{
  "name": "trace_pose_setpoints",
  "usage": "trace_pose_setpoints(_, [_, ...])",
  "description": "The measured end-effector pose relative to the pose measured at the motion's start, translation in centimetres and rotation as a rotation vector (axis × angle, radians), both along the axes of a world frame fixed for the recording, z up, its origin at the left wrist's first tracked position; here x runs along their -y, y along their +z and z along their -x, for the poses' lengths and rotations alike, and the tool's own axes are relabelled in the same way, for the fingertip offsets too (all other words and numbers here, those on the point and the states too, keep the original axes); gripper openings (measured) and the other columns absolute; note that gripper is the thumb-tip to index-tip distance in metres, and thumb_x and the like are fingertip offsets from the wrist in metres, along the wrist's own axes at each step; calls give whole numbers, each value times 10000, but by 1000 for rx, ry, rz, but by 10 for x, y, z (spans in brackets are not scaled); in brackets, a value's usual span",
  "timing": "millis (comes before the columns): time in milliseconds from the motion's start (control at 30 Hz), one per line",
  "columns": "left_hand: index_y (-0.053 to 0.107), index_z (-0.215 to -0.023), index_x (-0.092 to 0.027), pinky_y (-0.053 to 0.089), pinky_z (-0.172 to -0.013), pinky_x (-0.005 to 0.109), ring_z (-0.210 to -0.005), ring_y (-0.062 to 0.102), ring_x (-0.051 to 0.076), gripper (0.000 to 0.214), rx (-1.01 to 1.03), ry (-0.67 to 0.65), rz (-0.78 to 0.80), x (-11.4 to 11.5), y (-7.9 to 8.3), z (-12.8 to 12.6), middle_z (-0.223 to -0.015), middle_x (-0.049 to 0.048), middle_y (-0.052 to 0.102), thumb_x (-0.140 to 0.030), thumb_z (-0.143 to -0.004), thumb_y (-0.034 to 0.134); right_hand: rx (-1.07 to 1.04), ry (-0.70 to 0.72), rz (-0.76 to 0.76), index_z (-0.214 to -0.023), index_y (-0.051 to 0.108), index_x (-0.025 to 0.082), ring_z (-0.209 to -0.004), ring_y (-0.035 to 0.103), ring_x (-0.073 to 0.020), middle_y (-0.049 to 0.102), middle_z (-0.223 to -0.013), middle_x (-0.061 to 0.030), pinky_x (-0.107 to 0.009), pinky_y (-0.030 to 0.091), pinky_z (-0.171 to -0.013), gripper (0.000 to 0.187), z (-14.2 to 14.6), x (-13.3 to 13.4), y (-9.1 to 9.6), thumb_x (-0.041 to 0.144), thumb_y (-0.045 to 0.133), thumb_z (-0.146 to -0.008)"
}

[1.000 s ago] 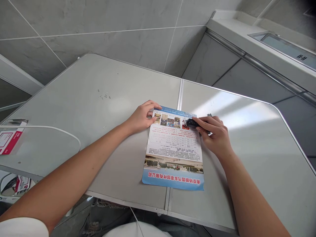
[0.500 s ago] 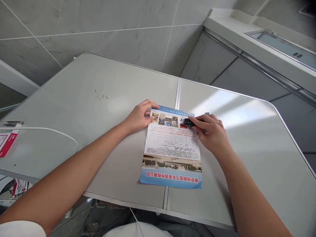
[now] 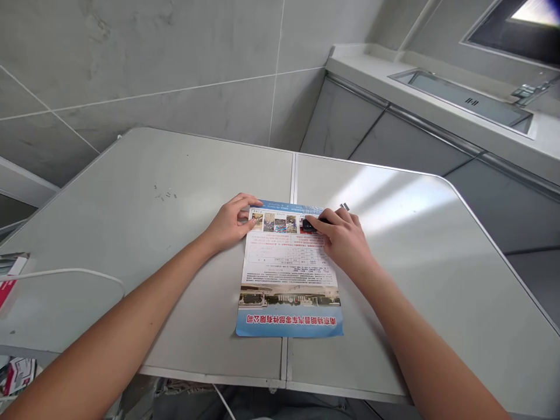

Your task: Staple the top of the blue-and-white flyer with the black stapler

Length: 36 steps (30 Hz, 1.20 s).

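Note:
A printed flyer (image 3: 289, 274) lies flat on the table, its large red heading upside down to me. My left hand (image 3: 231, 223) holds the flyer's far left corner, the thumb on the printed side and the other fingers curled at the edge. At the far right corner, my right hand (image 3: 345, 236) is closed around a small black stapler (image 3: 310, 224). Its rounded front end rests over the flyer's row of photos; most of its body is hidden under my fingers. Grey metal ends stick out behind my knuckles.
The pale folding table (image 3: 210, 169) has a seam down its middle. Several staple-like bits (image 3: 165, 193) lie scattered at the left. A white cable (image 3: 79, 270) crosses a red-and-white package (image 3: 9, 279) at the left edge. Behind stands a counter with a sink (image 3: 464, 99).
The view has tilted up and shifted right. My right hand has closed further over the stapler, covering more of it. The left hand keeps its hold on the flyer's corner.

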<state>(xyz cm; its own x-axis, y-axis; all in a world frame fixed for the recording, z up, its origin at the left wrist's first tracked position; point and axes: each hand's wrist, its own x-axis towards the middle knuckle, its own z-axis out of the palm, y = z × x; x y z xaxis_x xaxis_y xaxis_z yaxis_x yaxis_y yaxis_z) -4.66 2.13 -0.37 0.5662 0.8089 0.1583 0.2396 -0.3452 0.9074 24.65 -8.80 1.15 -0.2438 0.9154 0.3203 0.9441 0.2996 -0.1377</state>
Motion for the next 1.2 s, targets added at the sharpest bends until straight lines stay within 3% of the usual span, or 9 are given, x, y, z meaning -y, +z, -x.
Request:
trace_pose_setpoints(233, [669,-1273,-264,652,-783,347,-930,690,170,338,-52,-15,-19,-3,0,2,-1357,94,567,-278,-936,647,-206,20,100,-1420,520,339,-1004,570,-286,678,-1156,-72,-469,483,-885,441,-16,4,9,203,475,-1003])
trace_pose_setpoints(367, [656,-1275,-263,663,-801,342,-1030,696,202,336,-55,-19,14,-3,1,1,-1378,94,559,-330,-946,643,-270,-8,120,-1333,539,282,-1018,599,-294,690,-1144,-87,-459,485,-868,348,-16,4,5,278,543,-985])
trace_pose_setpoints(567, [649,-1267,-253,660,-801,308,-1109,665,209,329,-58,-16,28,-3,2,0,-1369,90,550,-361,-956,645,-292,-237,-43,-1153,597,237,-970,616,-303,708,-1056,-102,-437,459,-811,230,-21,-1,-8,198,528,-937])
trace_pose_setpoints(733, [642,-1165,-232,634,-655,271,-889,680,165,277,-3,-14,89,-4,-1,1,-1317,88,557,-378,-935,691,-368,-440,-171,-1166,606,215,-1023,621,-323,711,-1125,-125,-444,485,-817,250,-31,-4,-16,223,557,-921])
trace_pose_setpoints(800, [617,-1121,-233,620,-618,262,-834,677,152,258,17,-20,135,-3,-1,1,-1270,77,567,-368,-923,712,-382,-463,-207,-1176,617,217,-1036,627,-323,718,-1135,-124,-448,493,-829,261,-33,-6,-19,240,570,-920])
trace_pose_setpoints(967, [584,-1115,-233,645,-680,279,-962,712,201,286,78,-54,234,-1,3,2,-1214,66,575,-347,-904,740,-433,-493,-268,-1124,684,219,-961,667,-299,754,-1067,-100,-439,519,-827,238,-37,-10,-26,304,628,-909])
trace_pose_setpoints(1200, [561,-1137,-228,653,-703,277,-961,724,200,320,113,-97,308,1,5,2,-1199,66,592,-327,-899,751,-520,-549,-270,-1108,724,226,-842,704,-251,779,-981,-63,-391,533,-805,239,-34,-8,-28,336,681,-900])
